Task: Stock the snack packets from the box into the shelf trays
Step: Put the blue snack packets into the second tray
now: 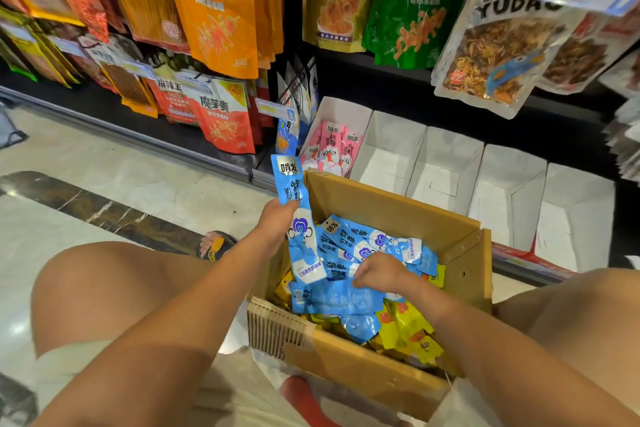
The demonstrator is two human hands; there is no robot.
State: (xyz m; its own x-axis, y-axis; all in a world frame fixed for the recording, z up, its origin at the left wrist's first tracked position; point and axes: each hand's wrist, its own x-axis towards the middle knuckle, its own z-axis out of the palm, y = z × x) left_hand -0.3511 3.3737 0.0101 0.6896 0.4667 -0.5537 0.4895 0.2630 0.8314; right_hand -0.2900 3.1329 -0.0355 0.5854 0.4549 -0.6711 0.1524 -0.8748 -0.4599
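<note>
Left hand (pixel 277 224) grips a blue packet (pixel 290 180); right hand (pixel 379 272) curls into the box (pixel 374 201), fingertips hidden, hold unclear

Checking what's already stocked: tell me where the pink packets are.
In the head view, the pink packets stand in the leftmost white tray, just beyond the far left corner of the box.
</note>
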